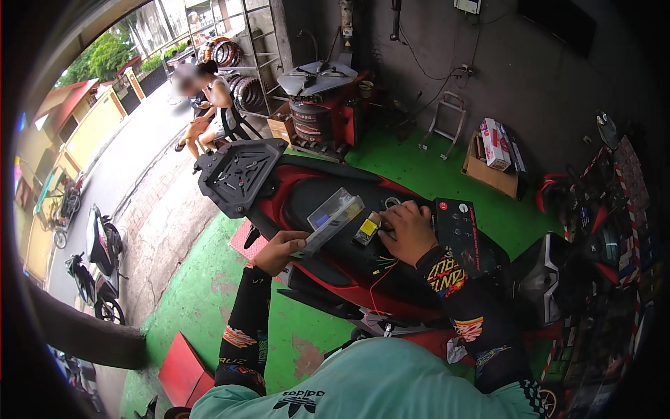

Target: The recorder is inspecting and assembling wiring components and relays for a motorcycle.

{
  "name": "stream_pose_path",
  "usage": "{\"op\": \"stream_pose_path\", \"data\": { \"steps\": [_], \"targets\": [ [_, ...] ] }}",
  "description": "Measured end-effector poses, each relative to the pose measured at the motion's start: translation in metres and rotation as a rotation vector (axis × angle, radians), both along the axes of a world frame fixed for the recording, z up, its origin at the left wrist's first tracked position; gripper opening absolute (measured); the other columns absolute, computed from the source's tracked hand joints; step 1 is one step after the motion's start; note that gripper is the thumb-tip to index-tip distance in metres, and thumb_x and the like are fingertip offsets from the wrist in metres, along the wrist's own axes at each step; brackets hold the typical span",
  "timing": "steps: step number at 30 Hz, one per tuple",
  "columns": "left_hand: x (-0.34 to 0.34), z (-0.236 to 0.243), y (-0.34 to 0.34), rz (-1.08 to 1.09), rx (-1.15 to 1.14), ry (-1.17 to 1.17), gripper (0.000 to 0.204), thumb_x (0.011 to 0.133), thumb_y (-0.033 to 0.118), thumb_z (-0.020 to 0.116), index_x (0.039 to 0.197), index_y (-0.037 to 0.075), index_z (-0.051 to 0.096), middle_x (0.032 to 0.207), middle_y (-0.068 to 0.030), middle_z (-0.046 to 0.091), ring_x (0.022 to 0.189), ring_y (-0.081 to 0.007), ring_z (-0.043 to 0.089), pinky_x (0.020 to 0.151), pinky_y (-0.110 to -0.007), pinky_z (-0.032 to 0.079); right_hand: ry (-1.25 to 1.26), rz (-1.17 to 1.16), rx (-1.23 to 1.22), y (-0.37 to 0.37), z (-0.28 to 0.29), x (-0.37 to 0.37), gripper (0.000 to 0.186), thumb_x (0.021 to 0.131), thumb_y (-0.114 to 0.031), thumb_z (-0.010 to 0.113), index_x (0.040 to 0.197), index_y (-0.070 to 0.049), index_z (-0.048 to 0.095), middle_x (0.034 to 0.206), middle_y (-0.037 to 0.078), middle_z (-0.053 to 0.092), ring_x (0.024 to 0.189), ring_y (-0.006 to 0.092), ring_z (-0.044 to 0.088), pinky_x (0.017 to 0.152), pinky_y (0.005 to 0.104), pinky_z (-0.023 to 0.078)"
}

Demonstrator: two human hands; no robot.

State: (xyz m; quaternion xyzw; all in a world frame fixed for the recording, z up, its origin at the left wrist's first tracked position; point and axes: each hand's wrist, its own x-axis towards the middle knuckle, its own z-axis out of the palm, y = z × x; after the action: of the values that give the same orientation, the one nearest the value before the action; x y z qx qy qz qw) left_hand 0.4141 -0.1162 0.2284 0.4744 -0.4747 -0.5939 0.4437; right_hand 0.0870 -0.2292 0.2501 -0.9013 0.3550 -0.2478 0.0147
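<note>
Plastic case (333,218) rests in left hand (278,251).

Right hand's (407,232) fingertips, hidden behind its knuckles

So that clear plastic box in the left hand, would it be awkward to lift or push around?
Probably light: the left hand props the clear plastic box up by one end alone. It looks rigid, keeping its flat shape while tilted. Small parts seem to sit inside, so tipping it further might shift them. On the scooter seat, its smooth plastic could well slide.
</note>
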Motion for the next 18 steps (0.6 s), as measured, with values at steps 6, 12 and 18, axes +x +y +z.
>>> {"op": "stream_pose_path", "data": {
  "steps": [6,12,18],
  "targets": [
    [-0.003,-0.032,0.009,-0.267,0.024,0.386,0.089,0.081,0.062,0.071,0.133,-0.009,0.06,0.112,-0.0158,0.072,0.094,-0.0191,0.069,0.079,-0.031,0.054,-0.591,0.227,0.404,0.024,0.036,0.019,0.034,0.086,-0.019,0.078,0.115,-0.006,0.067,0.111,0.009,0.064,0.103,0.0284,0.064,0.09,0.0415,0.048],
    [-0.031,-0.022,0.023,-0.242,0.082,0.634,0.092,0.086,0.072,0.062,0.132,-0.007,0.061,0.111,-0.0184,0.072,0.093,-0.0225,0.07,0.074,-0.031,0.053,-0.79,0.221,0.489,0.029,0.031,0.021,0.019,0.092,-0.012,0.075,0.103,0.001,0.065,0.1,0.01,0.064,0.079,0.0185,0.066,0.07,0.0297,0.053],
    [-0.054,-0.009,0.037,0.178,-0.219,0.47,0.053,0.1,0.032,0.066,0.139,-0.003,0.057,0.119,-0.0109,0.071,0.103,-0.016,0.069,0.087,-0.032,0.055,-0.974,-0.002,0.827,0.024,0.008,0.001,0.02,0.097,-0.016,0.073,0.098,0.002,0.066,0.087,0.003,0.069,0.074,0.006,0.061,0.066,0.025,0.05]
  ]
}}
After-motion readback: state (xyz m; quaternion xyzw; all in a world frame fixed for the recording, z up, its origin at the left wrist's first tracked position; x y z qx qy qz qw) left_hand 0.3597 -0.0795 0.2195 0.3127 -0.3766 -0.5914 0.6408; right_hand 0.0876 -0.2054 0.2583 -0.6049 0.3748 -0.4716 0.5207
